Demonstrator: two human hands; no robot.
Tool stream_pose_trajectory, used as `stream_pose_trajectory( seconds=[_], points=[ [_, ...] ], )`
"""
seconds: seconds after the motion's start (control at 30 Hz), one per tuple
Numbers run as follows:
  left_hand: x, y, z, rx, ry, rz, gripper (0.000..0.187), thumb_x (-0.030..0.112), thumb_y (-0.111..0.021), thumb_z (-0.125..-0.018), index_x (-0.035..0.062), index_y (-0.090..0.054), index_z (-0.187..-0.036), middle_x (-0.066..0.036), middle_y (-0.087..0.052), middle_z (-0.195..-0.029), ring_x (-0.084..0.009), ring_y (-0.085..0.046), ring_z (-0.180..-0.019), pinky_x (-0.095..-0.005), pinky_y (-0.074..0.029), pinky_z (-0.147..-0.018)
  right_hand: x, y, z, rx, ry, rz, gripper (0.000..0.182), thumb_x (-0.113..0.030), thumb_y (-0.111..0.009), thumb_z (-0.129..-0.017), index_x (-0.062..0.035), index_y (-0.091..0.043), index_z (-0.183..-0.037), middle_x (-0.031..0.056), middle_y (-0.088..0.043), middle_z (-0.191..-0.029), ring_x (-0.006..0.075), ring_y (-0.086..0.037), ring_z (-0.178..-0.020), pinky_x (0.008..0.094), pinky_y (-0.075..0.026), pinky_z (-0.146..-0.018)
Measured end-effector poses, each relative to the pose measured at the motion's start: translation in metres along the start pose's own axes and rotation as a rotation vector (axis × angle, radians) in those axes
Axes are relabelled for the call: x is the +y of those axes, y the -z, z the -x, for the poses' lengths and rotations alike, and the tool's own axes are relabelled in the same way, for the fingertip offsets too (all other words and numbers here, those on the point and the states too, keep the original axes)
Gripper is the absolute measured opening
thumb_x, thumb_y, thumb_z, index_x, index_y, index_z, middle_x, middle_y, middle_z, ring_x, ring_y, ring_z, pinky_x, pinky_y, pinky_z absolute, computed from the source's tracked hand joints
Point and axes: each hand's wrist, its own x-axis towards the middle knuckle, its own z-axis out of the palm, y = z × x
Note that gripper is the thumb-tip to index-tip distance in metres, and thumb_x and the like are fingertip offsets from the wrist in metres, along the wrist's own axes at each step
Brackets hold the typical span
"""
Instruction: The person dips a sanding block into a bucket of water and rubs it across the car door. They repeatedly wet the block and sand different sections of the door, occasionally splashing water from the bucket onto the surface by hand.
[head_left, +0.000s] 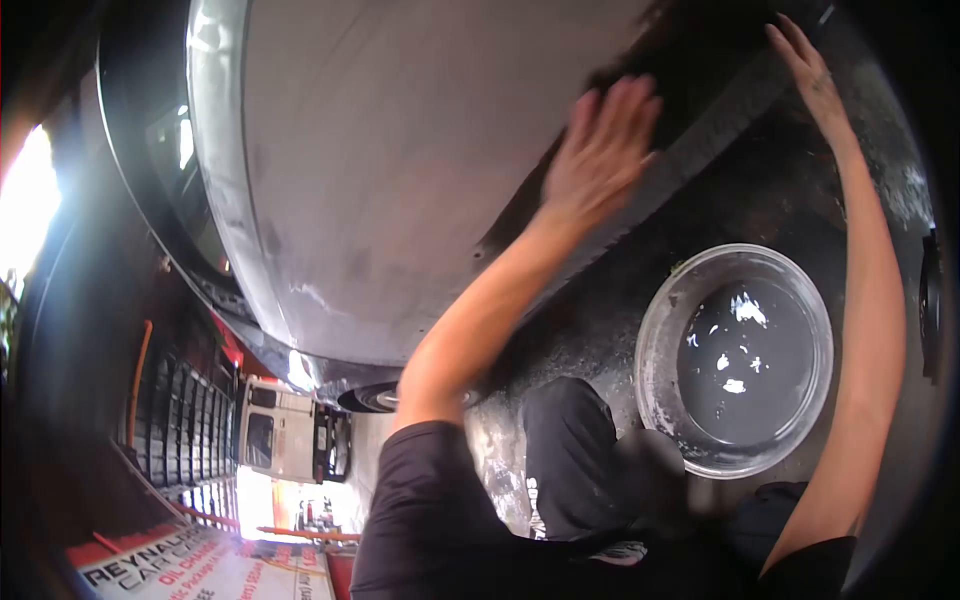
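Note:
My left hand (605,145) lies flat over the grey car panel (370,150), fingers stretched out and a little blurred by motion. It is at the border of a dark, wet-looking band (690,75) along the panel's lower part. Whether anything thin is under the palm cannot be seen. Farther along, at the upper right, my right hand (808,75) has its fingers extended against the panel's lower edge, with nothing visible in them. Below my hands, a round metal-looking basin (660,390) stands on the floor, holding dark liquid with bright reflections.
My bent leg in dark trousers (565,450) is close beside the basin. A car wheel (375,398) shows under the body. In the background are a white vehicle (275,430), a dark slatted gate (190,420) and a printed sign (200,570).

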Motion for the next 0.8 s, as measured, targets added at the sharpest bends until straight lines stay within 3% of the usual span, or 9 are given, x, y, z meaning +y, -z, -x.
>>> stream_pose_trajectory(
  seconds=[0.1, 0.17, 0.23, 0.27, 0.37, 0.53, 0.6, 0.73, 0.8],
  points=[
    [-0.002, -0.005, 0.009, -0.004, -0.037, -0.022, 0.062, 0.044, -0.056, -0.100, 0.0095, -0.047, -0.151, -0.011, -0.033, -0.165, -0.0286, -0.031, -0.152, -0.0517, -0.026, -0.121, -0.008, -0.003, 0.012, 0.011, 0.045, -0.107, 0.060, -0.044, -0.055, -0.105, -0.0031, -0.051, -0.147, 0.0129, -0.060, -0.143, 0.0230, -0.053, -0.136, 0.0340, -0.038, -0.113],
    [-0.015, -0.001, 0.125, -0.169, 0.017, -0.036, 0.062, 0.037, -0.062, -0.095, 0.0125, -0.048, -0.150, -0.008, -0.040, -0.160, -0.0258, -0.039, -0.146, -0.0514, -0.029, -0.119, -0.060, 0.004, 0.021, -0.008, -0.008, -0.046, 0.063, -0.036, -0.061, -0.101, -0.0092, -0.043, -0.155, 0.0221, -0.048, -0.153, 0.0394, -0.047, -0.141, 0.0364, -0.034, -0.120],
    [-0.031, 0.000, 0.274, -0.582, 0.114, -0.064, 0.065, 0.038, -0.065, -0.091, 0.0120, -0.049, -0.149, -0.010, -0.044, -0.157, -0.0318, -0.040, -0.145, -0.0597, -0.025, -0.118, -0.057, -0.001, 0.020, 0.079, -0.116, 0.103, 0.072, -0.046, -0.059, -0.101, 0.0045, -0.042, -0.149, 0.0238, -0.049, -0.152, 0.0331, -0.042, -0.145, 0.0405, -0.034, -0.119],
    [-0.038, -0.001, 0.321, -0.517, 0.128, -0.069, 0.070, 0.041, -0.067, -0.090, 0.0108, -0.048, -0.150, -0.013, -0.043, -0.157, -0.0356, -0.039, -0.146, -0.0620, -0.022, -0.118, -0.053, -0.002, 0.019, 0.093, -0.102, 0.211, 0.070, -0.046, -0.057, -0.102, 0.0038, -0.043, -0.149, 0.0243, -0.049, -0.151, 0.0328, -0.043, -0.144, 0.0403, -0.035, -0.118],
    [-0.024, -0.027, 0.235, -0.164, 0.086, -0.134, 0.072, 0.044, -0.069, -0.089, 0.0097, -0.048, -0.150, -0.015, -0.044, -0.157, -0.0356, -0.036, -0.147, -0.0627, -0.022, -0.118, -0.065, -0.005, 0.017, 0.066, -0.105, 0.000, 0.066, -0.043, -0.057, -0.102, 0.0035, -0.045, -0.147, 0.0248, -0.049, -0.151, 0.0326, -0.043, -0.144, 0.0400, -0.036, -0.117],
    [0.023, -0.017, -0.041, 0.111, 0.068, 0.017, 0.060, 0.036, -0.062, -0.097, 0.0083, -0.049, -0.149, -0.012, -0.040, -0.160, -0.0298, -0.035, -0.150, -0.0560, -0.028, -0.118, -0.050, -0.005, 0.018, 0.123, -0.045, 0.067, 0.058, -0.038, -0.056, -0.104, 0.0037, -0.048, -0.143, 0.0225, -0.059, -0.140, 0.0328, -0.053, -0.135, 0.0397, -0.041, -0.112],
    [0.014, 0.000, 0.000, -0.043, 0.027, 0.062, 0.058, 0.034, -0.061, -0.097, 0.0095, -0.051, -0.148, -0.010, -0.042, -0.159, -0.0280, -0.037, -0.149, -0.0556, -0.030, -0.118, -0.058, 0.007, 0.025, 0.136, -0.017, 0.138, 0.053, -0.036, -0.055, -0.105, 0.0025, -0.050, -0.141, 0.0215, -0.062, -0.135, 0.0324, -0.055, -0.132, 0.0399, -0.042, -0.110],
    [-0.018, -0.007, 0.259, -0.359, 0.045, -0.159, 0.061, 0.037, -0.068, -0.091, 0.0119, -0.056, -0.145, -0.012, -0.045, -0.157, -0.0339, -0.043, -0.143, -0.0625, -0.027, -0.116, -0.076, 0.029, 0.032, 0.002, -0.026, 0.035, 0.047, -0.038, -0.054, -0.104, 0.0002, -0.056, -0.133, 0.0194, -0.065, -0.127, 0.0290, -0.060, -0.123, 0.0398, -0.046, -0.103],
    [-0.023, -0.016, 0.215, -0.281, 0.010, -0.100, 0.063, 0.038, -0.069, -0.090, 0.0118, -0.056, -0.146, -0.012, -0.044, -0.158, -0.0338, -0.041, -0.145, -0.0625, -0.024, -0.117, -0.058, 0.020, 0.026, 0.079, -0.039, 0.034, 0.050, -0.041, -0.055, -0.103, -0.0010, -0.057, -0.131, 0.0193, -0.066, -0.120, 0.0288, -0.061, -0.117, 0.0396, -0.046, -0.100]
  ],
)
